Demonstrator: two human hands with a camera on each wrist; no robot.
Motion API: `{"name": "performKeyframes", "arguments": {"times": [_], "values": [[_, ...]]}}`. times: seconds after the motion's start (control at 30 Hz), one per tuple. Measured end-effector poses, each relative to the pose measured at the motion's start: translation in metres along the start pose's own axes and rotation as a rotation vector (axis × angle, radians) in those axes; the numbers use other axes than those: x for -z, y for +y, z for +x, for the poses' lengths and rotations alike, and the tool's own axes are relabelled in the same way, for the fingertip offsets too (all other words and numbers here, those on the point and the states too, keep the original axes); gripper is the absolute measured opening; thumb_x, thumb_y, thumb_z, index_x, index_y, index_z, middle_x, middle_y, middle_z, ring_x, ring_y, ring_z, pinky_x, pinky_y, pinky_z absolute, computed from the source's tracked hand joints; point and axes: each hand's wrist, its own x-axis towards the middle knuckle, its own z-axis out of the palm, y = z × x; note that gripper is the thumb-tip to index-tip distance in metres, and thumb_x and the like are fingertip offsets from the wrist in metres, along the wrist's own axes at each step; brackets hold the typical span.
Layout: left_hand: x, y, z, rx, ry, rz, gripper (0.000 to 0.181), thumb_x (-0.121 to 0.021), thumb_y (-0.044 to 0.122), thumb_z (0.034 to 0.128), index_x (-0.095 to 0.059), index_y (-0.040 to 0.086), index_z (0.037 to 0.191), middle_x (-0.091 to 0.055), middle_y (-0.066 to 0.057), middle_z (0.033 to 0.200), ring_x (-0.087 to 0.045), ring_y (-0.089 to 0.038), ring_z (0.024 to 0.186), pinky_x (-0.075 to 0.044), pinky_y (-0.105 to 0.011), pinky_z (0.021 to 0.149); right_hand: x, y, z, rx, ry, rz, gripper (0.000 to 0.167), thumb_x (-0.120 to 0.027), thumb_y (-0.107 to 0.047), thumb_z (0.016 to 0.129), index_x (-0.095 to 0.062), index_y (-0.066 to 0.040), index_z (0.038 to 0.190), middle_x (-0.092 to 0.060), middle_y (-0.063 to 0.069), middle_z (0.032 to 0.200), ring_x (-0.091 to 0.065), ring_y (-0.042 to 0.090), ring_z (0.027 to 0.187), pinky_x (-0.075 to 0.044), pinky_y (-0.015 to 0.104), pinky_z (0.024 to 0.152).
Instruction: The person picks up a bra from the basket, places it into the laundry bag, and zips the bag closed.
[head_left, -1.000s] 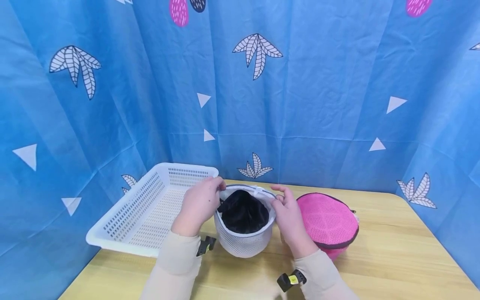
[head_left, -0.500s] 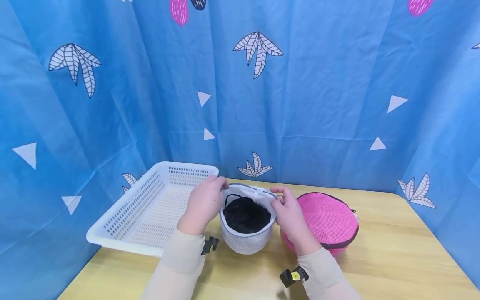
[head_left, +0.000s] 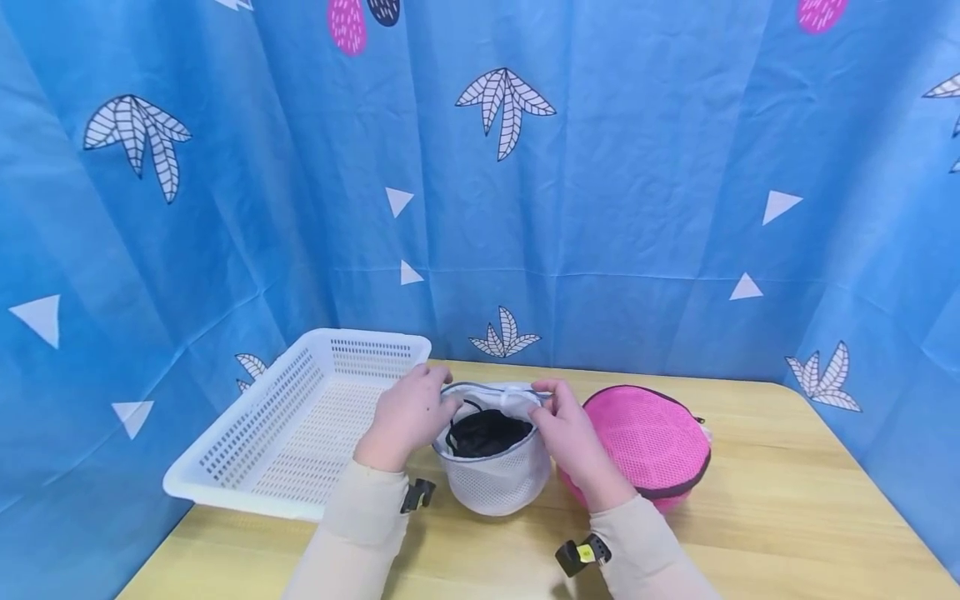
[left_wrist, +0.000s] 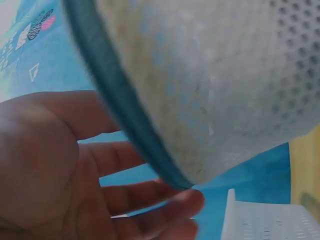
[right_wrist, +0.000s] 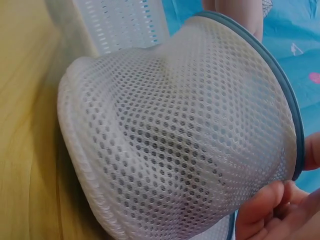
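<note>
A white mesh laundry bag (head_left: 495, 479) with a grey-blue zip edge stands open-topped on the table between my hands. Inside lies a bundle of black cloth (head_left: 487, 433), a thin black cord or strap looping up at its left. My left hand (head_left: 408, 412) holds the rim from the left; in the left wrist view its fingers (left_wrist: 130, 197) pass behind the edge, so their grip is partly hidden. On the other side, my right hand (head_left: 573, 433) pinches the rim between thumb and fingers. The right wrist view shows the bag's dented mesh wall from close up.
A white plastic basket (head_left: 251, 504) with slotted walls is at the left. To the right of the bag sits a pink mesh bag (head_left: 648, 437) with a dark zip edge, beside my right forearm. A blue patterned curtain (head_left: 637, 167) hangs behind the wooden table (head_left: 795, 492).
The white bag's mouth has lowered and narrowed, with less of the black cloth showing. The cloth has sunk deeper and its cord stands clear. Both hands remain at the rim.
</note>
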Motion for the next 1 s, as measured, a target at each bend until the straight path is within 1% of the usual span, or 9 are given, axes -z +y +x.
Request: {"name": "performKeyframes", "arguments": {"times": [0.13, 0.27, 0.4, 0.5, 0.6, 0.67, 0.77, 0.83, 1.0], "values": [[-0.008, 0.000, 0.000, 0.011, -0.041, -0.034, 0.052, -0.066, 0.040, 0.0959, -0.058, 0.008, 0.136, -0.063, -0.015, 0.126, -0.062, -0.036, 0.111, -0.050, -0.055, 0.092, -0.002, 0.001, 0.000, 0.010, 0.010, -0.027, 0.036, -0.060, -0.008, 0.095, -0.055, -0.009, 0.131, -0.060, 0.012, 0.108, -0.057, 0.025, 0.101, -0.048, 0.041, 0.089], [-0.015, 0.001, 0.001, -0.005, -0.063, -0.071, 0.059, -0.065, 0.043, 0.0965, -0.054, 0.007, 0.142, -0.060, -0.016, 0.134, -0.059, -0.036, 0.121, -0.047, -0.056, 0.098, -0.003, 0.002, -0.001, 0.001, -0.008, -0.003, 0.037, -0.060, -0.009, 0.095, -0.053, -0.007, 0.132, -0.059, 0.015, 0.133, -0.052, 0.031, 0.127, -0.038, 0.049, 0.110], [-0.019, 0.001, 0.003, -0.019, -0.063, -0.131, 0.059, -0.065, 0.041, 0.0963, -0.054, 0.007, 0.143, -0.059, -0.015, 0.137, -0.055, -0.034, 0.127, -0.045, -0.055, 0.102, -0.004, 0.003, -0.001, -0.023, -0.021, 0.020, 0.042, -0.059, -0.013, 0.096, -0.050, -0.008, 0.137, -0.053, 0.017, 0.143, -0.045, 0.034, 0.136, -0.031, 0.053, 0.114], [-0.022, 0.002, 0.006, -0.024, -0.068, -0.211, 0.058, -0.066, 0.040, 0.0962, -0.054, 0.007, 0.142, -0.059, -0.015, 0.137, -0.055, -0.034, 0.127, -0.043, -0.054, 0.104, -0.005, 0.006, -0.001, -0.049, -0.023, 0.036, 0.045, -0.059, -0.017, 0.097, -0.048, -0.011, 0.140, -0.050, 0.017, 0.146, -0.043, 0.034, 0.138, -0.028, 0.054, 0.115], [-0.023, 0.001, 0.009, -0.002, -0.078, -0.315, 0.055, -0.064, 0.039, 0.0974, -0.054, 0.008, 0.142, -0.064, -0.014, 0.127, -0.061, -0.030, 0.117, -0.047, -0.051, 0.099, -0.007, 0.008, 0.000, -0.063, -0.025, 0.062, 0.047, -0.060, -0.022, 0.098, -0.047, -0.011, 0.142, -0.048, 0.017, 0.148, -0.041, 0.034, 0.140, -0.026, 0.055, 0.116], [-0.023, 0.000, 0.011, 0.020, -0.087, -0.372, 0.053, -0.064, 0.037, 0.0981, -0.053, 0.008, 0.141, -0.067, -0.011, 0.112, -0.065, -0.026, 0.101, -0.051, -0.047, 0.089, -0.007, 0.009, 0.000, -0.077, -0.025, 0.077, 0.048, -0.058, -0.023, 0.099, -0.046, -0.011, 0.144, -0.045, 0.017, 0.150, -0.038, 0.034, 0.142, -0.024, 0.056, 0.116], [-0.023, -0.002, 0.013, 0.037, -0.102, -0.427, 0.048, -0.062, 0.039, 0.0992, -0.055, 0.009, 0.136, -0.065, -0.004, 0.094, -0.062, -0.019, 0.083, -0.052, -0.041, 0.077, -0.007, 0.013, 0.001, -0.110, -0.039, 0.109, 0.051, -0.055, -0.026, 0.100, -0.043, -0.013, 0.148, -0.040, 0.016, 0.154, -0.031, 0.035, 0.145, -0.020, 0.059, 0.117], [-0.026, -0.004, 0.015, 0.033, -0.109, -0.483, 0.041, -0.060, 0.039, 0.1004, -0.059, 0.010, 0.130, -0.065, -0.003, 0.092, -0.061, -0.017, 0.079, -0.051, -0.039, 0.074, -0.008, 0.016, 0.003, -0.136, -0.048, 0.142, 0.054, -0.053, -0.028, 0.101, -0.041, -0.014, 0.151, -0.036, 0.015, 0.156, -0.027, 0.036, 0.146, -0.017, 0.061, 0.117], [-0.041, -0.011, 0.019, 0.061, -0.167, -0.731, 0.031, -0.050, 0.033, 0.1066, -0.061, 0.005, 0.115, -0.060, -0.008, 0.088, -0.057, -0.020, 0.075, -0.051, -0.037, 0.068, -0.008, 0.020, 0.002, -0.162, -0.071, 0.220, 0.054, -0.048, -0.028, 0.103, -0.039, -0.012, 0.153, -0.033, 0.016, 0.159, -0.021, 0.036, 0.148, -0.013, 0.059, 0.118]]}}
